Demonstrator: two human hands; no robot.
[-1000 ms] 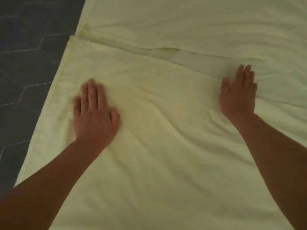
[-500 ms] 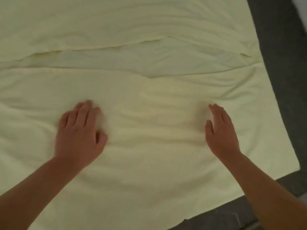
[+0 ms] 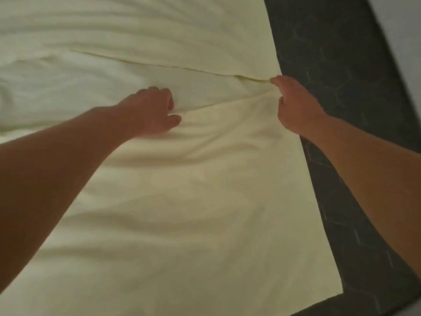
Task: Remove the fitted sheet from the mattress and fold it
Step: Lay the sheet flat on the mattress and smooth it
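Sheet: the pale yellow sheet [image 3: 182,201] lies spread flat and fills most of the view, already off the mattress by the look of it and laid out for folding. Its near corner sits at the lower right, on the dark floor.
Floor: dark tiles with a faint hexagon pattern [image 3: 341,65] run along the right side and under the near corner; a flat surface like this gives room to square the layers.
Folded edge: one layer of the sheet overlaps another, and its edge [image 3: 159,63] runs across from the upper left to the right border, where it meets the floor. This looks like a first fold already made, so I judge the task to be in its folding half.
Creases: soft ridges fan out between the two hands, which suggests the cloth is being gathered or tugged there.
Left hand: the left hand [image 3: 152,112] rests knuckles-up on the sheet, fingers curled under and seemingly bunching cloth; blur keeps me from telling whether it truly grips.
Right hand: the right hand [image 3: 293,103] is at the sheet's right border, fingers reaching to the folded edge. Whether it pinches the hem or only touches it I cannot tell.
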